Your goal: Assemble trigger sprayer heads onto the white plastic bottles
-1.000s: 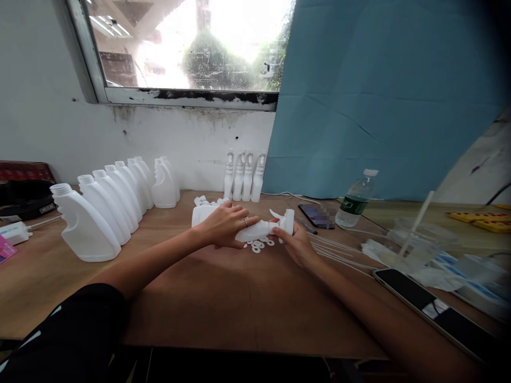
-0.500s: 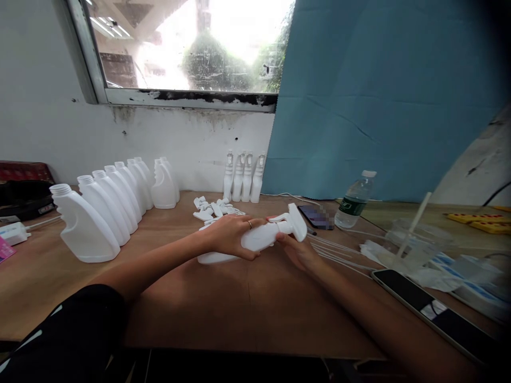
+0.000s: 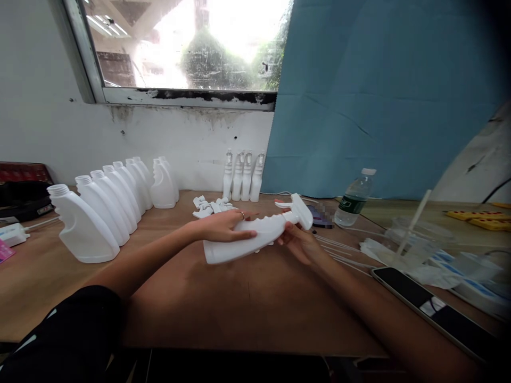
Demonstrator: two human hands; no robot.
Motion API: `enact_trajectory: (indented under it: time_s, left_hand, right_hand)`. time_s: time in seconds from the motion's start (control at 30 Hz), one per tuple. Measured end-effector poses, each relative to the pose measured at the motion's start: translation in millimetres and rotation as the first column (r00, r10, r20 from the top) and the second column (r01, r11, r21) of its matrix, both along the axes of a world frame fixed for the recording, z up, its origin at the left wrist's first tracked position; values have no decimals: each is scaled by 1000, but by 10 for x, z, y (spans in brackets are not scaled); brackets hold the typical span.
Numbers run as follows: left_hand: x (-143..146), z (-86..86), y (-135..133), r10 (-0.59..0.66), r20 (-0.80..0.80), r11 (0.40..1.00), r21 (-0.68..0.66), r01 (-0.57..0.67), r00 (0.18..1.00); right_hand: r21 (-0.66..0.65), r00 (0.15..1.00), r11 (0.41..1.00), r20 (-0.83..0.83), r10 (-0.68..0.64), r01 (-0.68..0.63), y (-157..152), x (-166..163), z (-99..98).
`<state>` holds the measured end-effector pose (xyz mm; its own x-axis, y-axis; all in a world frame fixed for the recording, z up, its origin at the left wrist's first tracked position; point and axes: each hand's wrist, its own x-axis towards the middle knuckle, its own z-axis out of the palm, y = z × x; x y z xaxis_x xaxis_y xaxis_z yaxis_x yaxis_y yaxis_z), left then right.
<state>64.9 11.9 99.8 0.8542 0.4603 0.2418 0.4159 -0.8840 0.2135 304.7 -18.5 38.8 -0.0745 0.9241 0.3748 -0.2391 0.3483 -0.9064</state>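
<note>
White plastic: one spray bottle (image 3: 243, 240) held tilted over the table (image 3: 199, 311), left hand (image 3: 223, 226) wrapped round its body, right hand (image 3: 300, 246) gripping its neck. Four sprayers (image 3: 243, 175) at the wall; about eight open bottles (image 3: 85, 229), overlapping; trigger pile (image 3: 211, 206) uncountable.

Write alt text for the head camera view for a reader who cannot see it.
A person's left hand and right hand hold a white spray bottle tilted above a wooden table, the right hand at its neck. Uncapped white bottles stand in a row at left; a water bottle and a phone are at right.
</note>
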Motion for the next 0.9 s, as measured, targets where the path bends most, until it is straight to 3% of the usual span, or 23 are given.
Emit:
enact_trajectory:
  time_s: [0.13,0.17,0.23,0.3,0.37,0.47,0.6,0.73,0.9]
  left_hand:
    - [-206,84,223,-101,-47,982,-166,92,994]
    - [-240,85,281,-89,23,965,-245,91,996]
    - [-281,60,413,54,266,921,-386,55,963]
    - [-297,12,592,249,500,896,-445,-1,829]
    - [-304,-40,836,363,638,900,-429,-78,679]
    - [-315,-100,1302,482,750,876,-418,-239,454]
    - [-305,-159,1923,589,779,771,-462,-438,215]
    - [-228,-285,2351,626,777,677,-494,-546,73]
    - [-93,-594,2614,660,751,617,-521,-590,26]
  right_hand:
    - [19,1000,1000,17,11,-11,28,36,30]
    - [46,998,999,63,11,-14,36,44,31]
    - [112,983,994,185,-4,-17,61,64,19]
    - [205,924,979,376,-72,-6,97,92,-14]
    - [284,828,959,538,-155,-5,134,123,-65]
    - [347,683,936,698,-212,-64,167,160,-145]
    - [358,521,915,826,-216,-189,176,180,-229]
    - [347,415,904,882,-224,-249,201,204,-286]
    - [359,339,895,903,-263,-265,236,232,-311]
